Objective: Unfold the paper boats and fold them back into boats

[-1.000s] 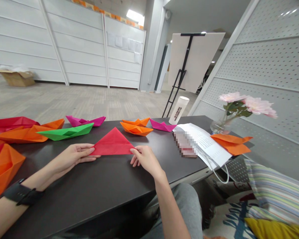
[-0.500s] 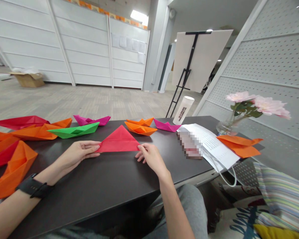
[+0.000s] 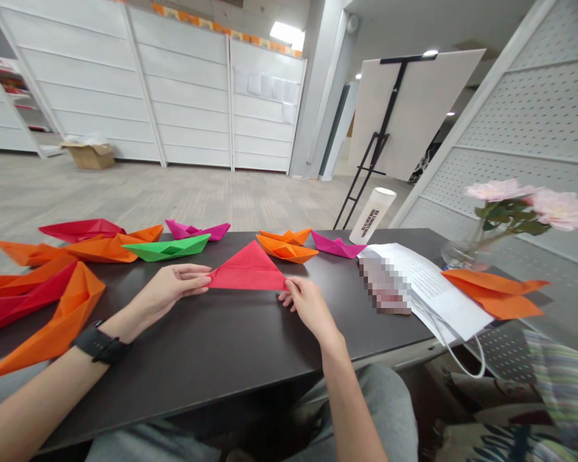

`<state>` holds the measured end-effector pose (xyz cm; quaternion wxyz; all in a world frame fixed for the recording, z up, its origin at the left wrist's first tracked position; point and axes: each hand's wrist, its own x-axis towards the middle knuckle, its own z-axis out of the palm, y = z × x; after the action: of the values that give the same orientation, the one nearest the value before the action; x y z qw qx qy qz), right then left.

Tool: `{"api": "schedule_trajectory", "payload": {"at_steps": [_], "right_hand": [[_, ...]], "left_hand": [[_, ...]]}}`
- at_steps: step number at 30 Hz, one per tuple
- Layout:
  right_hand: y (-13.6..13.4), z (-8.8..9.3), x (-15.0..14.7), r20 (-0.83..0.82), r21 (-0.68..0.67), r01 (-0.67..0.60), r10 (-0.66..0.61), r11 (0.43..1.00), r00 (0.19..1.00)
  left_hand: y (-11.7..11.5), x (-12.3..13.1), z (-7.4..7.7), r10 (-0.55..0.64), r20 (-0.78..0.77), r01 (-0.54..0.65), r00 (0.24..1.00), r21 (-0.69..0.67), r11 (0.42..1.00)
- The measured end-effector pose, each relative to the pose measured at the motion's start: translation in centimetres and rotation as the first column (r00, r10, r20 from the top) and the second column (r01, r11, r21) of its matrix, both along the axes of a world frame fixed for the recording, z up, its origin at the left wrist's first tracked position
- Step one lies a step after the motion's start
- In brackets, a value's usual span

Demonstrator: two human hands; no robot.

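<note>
A red sheet of paper folded into a triangle (image 3: 248,269) is stretched between my two hands, its peak pointing away from me. My left hand (image 3: 180,287) pinches the left corner between thumb and fingers. At the opposite corner, my right hand (image 3: 306,301) grips the paper with thumb and forefinger, the other fingers curled below. Just past the triangle sit orange paper boats (image 3: 289,251) and a magenta paper boat (image 3: 338,245). A green paper boat (image 3: 168,248) lies beyond my left hand.
Several more orange and red boats (image 3: 77,292) crowd the dark table's (image 3: 212,359) left side. To the right are white papers (image 3: 428,282), a cable (image 3: 479,359), an orange folded paper (image 3: 498,292) and a flower vase (image 3: 462,253). A white cylinder (image 3: 373,215) stands at the far edge.
The whole scene has shifted to the right as my head turned left. Both hands keep their hold on the red paper, which looks the same.
</note>
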<state>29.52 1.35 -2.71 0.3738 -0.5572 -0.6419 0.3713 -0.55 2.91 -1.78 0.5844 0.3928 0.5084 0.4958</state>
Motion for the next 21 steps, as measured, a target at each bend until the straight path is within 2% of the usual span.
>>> {"api": "schedule_trajectory", "payload": {"at_steps": [8,11,13,15,17,21], "right_hand": [[-0.2,0.2,0.0,0.030,0.047,-0.002,0.001,0.999,1.000],[-0.6,0.9,-0.2,0.097,0.181,0.025,-0.043,0.983,0.994],[-1.2,1.8,-0.7,0.220,0.372,-0.047,-0.039,0.927,0.975],[-2.1,2.6,-1.5,0.384,0.499,-0.215,0.008,0.840,0.923],[-2.9,3.1,-2.5,0.497,0.497,-0.351,0.071,0.794,0.865],[-3.7,3.4,-3.9,0.533,0.418,-0.419,0.156,0.806,0.832]], "left_hand": [[-0.4,0.1,0.7,-0.012,-0.019,0.013,1.000,0.028,1.000],[-0.4,0.1,0.9,-0.018,0.024,0.017,1.000,0.036,0.999],[-0.4,0.0,0.8,-0.038,0.066,0.036,0.997,0.034,0.999],[-0.4,-0.2,0.7,-0.073,0.099,0.070,0.992,0.037,0.997],[-0.4,-0.3,0.6,-0.116,0.124,0.111,0.986,0.043,0.993],[-0.7,-0.1,0.8,-0.165,0.164,0.156,0.973,0.070,0.985]]}}
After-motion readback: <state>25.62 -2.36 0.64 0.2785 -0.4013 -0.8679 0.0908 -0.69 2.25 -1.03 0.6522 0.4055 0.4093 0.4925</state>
